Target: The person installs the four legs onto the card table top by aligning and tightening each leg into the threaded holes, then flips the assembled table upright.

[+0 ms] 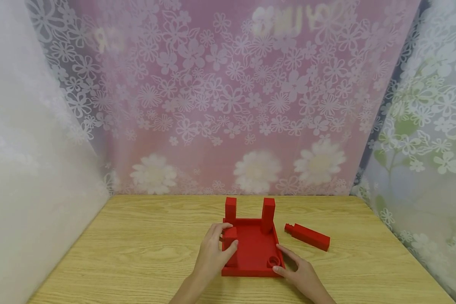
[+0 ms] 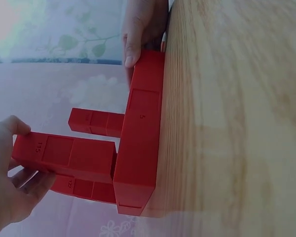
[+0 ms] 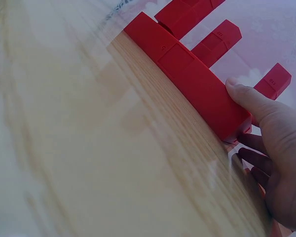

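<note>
A shallow red square base with raised edges sits on the table, looking like an upturned tabletop. At its front left corner, my left hand grips the upper part of an upright red square post between thumb and fingers. Thumb on the front edge and fingers along the side, my right hand holds the base by its front right corner. A round red socket shows just inside that corner. Two more posts, a left one and a right one, stand at the back corners.
To the right of the base, a loose red post with a narrower, notched end lies on the wooden table. A flowered pink curtain hangs behind the table, and pale sheets flank it on both sides.
</note>
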Available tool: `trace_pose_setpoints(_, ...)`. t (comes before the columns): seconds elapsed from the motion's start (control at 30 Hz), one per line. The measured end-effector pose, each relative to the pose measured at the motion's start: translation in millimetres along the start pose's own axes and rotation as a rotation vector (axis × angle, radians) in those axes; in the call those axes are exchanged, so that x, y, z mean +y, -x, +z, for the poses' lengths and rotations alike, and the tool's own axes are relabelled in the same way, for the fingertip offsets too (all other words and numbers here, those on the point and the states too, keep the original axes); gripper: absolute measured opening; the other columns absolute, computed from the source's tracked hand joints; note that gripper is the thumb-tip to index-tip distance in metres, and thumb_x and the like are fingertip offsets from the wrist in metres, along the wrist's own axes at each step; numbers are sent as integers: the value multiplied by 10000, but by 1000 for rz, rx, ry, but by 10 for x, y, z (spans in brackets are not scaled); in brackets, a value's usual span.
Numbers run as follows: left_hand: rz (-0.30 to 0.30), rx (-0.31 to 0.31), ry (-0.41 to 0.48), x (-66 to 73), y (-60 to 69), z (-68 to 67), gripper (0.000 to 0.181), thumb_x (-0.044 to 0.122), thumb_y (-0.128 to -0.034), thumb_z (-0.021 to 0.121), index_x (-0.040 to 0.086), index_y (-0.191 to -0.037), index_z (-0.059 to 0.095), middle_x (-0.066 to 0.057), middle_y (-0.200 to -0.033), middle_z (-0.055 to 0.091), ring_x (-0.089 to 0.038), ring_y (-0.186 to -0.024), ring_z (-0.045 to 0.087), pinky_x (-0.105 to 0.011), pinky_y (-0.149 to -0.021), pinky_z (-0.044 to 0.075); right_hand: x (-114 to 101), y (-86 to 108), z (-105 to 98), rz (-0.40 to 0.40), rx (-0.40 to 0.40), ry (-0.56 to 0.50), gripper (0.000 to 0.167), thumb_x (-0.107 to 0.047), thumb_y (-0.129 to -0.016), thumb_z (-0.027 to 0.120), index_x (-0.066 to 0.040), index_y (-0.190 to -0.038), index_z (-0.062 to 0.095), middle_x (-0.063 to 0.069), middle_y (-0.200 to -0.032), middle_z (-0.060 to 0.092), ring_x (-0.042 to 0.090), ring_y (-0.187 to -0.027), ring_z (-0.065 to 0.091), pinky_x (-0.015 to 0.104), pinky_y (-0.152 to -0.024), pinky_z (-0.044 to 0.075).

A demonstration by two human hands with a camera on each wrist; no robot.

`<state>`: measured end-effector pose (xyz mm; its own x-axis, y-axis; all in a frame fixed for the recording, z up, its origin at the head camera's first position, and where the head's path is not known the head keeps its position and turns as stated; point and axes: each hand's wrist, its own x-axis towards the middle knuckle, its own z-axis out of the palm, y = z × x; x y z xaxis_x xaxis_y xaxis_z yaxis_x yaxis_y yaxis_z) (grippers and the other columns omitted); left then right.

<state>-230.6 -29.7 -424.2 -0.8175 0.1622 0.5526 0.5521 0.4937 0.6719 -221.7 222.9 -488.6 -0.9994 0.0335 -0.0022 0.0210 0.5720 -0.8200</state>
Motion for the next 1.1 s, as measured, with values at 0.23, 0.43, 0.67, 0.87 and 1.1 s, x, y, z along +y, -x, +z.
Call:
trace_pose_setpoints(0.23,-4,-61,23,-24,-13,-33,343,128,-837,652,116,-1164,548,46,-1085,514,-140,-891,500,-326,-735,489,0,5,-6,-14,5,-1,672,-476,-723,731,-225,-1313,531,137,-1350,445,390,-1247,343,602,-918,309)
trace_pose_setpoints(0.43,11,-102,39,-52,-24,-49,365,90,-843,633,123,-1197,549,46,-1137,527,-174,-1058,499,-402,-849,452,8,3,-5,-24,7,-1,670,-475,-726,728,-225,-1315,529,132,-1349,448,384,-1247,347,599,-920,311)
trace_pose_setpoints(0.67,18,-174,112,-70,-38,-79,388,41,-867,562,159,-1236,536,18,-1201,527,-193,-1064,498,-383,-823,470,4,9,-9,-27,6,-1,669,-473,-728,727,-223,-1316,528,135,-1346,450,385,-1242,354,596,-917,316)
trace_pose_setpoints(0.87,43,-213,146,-82,-42,-97,428,7,-873,476,157,-1272,512,16,-1264,496,-171,-1104,471,-392,-870,432,1,5,-8,-20,2,-10,679,-475,-722,731,-222,-1317,527,135,-1349,447,387,-1248,344,597,-921,312)
trace_pose_setpoints(1.1,16,-228,217,-93,-40,-82,455,-57,-861,408,153,-1250,516,-11,-1195,513,-157,-862,478,-284,-712,426,6,4,-8,-17,0,-9,679,-478,-722,730,-226,-1319,525,135,-1351,444,382,-1250,344,598,-920,312)
